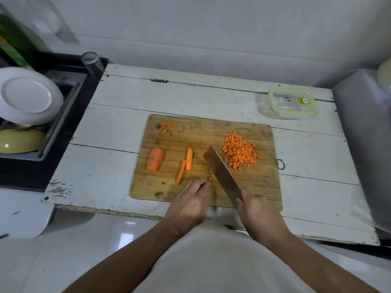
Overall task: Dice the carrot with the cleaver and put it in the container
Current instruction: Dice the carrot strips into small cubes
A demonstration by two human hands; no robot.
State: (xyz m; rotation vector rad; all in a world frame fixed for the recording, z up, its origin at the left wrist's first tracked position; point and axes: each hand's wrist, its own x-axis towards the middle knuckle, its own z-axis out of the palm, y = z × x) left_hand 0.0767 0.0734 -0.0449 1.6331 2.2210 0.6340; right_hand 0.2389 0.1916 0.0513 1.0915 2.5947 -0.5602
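On cutting board (243, 182), near edge | right hand (257, 208) fingers wrapped on cleaver (222, 172) handle | left hand (190, 201) fingers curled, pinning last carrot bit (210, 177) touching blade | risk: stub too short, fingertips under edge, slip | diced pile (240, 152) beside blade, could scatter | container (293, 104) well apart on tabletop (105, 166), apparently lidded.

White plate (28, 96) and yellow-green bowl (20, 141) in sink rack, left; clear glass (91, 61) behind.

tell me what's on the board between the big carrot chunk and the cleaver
In the head view, two carrot sticks lie on the cutting board between the carrot chunk and the cleaver.
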